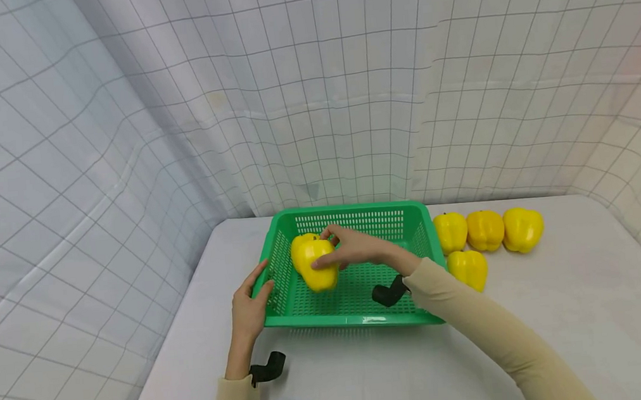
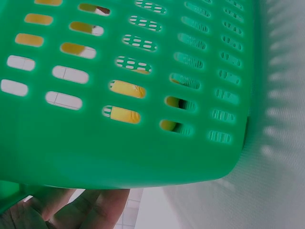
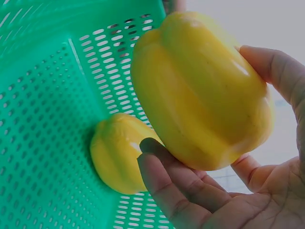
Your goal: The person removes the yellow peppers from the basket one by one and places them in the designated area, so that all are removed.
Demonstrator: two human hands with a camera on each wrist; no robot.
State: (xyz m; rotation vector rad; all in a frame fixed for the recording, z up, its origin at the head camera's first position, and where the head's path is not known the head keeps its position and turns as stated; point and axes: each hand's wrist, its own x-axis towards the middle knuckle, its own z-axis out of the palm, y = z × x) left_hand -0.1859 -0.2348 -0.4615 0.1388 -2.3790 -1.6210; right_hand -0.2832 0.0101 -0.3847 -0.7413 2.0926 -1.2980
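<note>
A yellow bell pepper (image 1: 321, 277) is pinched between the thumb and fingers of my right hand (image 1: 359, 248), over the left part of a green plastic basket (image 1: 359, 319). In the right wrist view, the held pepper (image 3: 200, 95) hangs above a second yellow pepper (image 3: 116, 155) lying in the basket against its perforated wall. My left hand (image 1: 248, 311) grips the basket's left rim. The left wrist view shows its fingers (image 2: 107, 207) at the rim, partly hidden by the green wall (image 2: 119, 152).
To the basket's right, on the white table (image 1: 565, 318), sit several more yellow peppers: three in a back row, including this one (image 1: 486, 230), and one (image 1: 468, 270) in front. Gridded white curtains (image 1: 334, 97) enclose the back and sides.
</note>
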